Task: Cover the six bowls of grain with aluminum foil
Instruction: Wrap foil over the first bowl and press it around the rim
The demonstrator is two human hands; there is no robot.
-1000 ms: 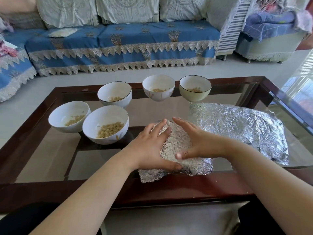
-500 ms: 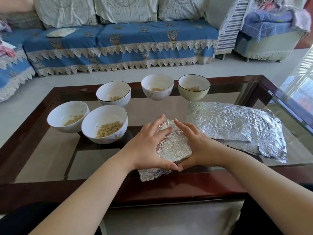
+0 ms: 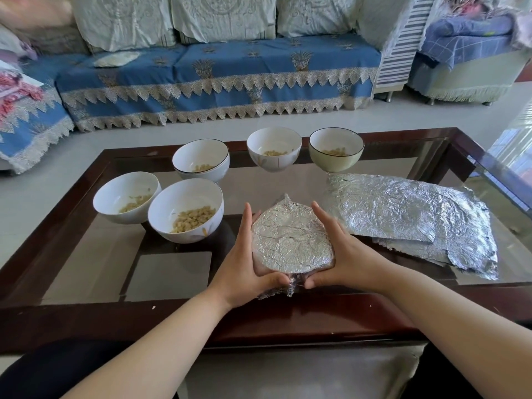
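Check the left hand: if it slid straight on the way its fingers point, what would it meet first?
The left hand points up-table, away from the person. Bare glass lies ahead, then likely the gap between two open bowls: the black-rimmed bowl and the flower-print bowl. Depth is unclear, so it might clip either.

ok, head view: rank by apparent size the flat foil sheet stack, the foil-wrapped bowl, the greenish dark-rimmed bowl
1. Flat crinkled aluminum foil sheet stack, clearly largest.
2. Foil-wrapped bowl between both hands.
3. Greenish dark-rimmed bowl, looks smallest, but it sits farther from the camera, so 2 versus 3 is unsure.
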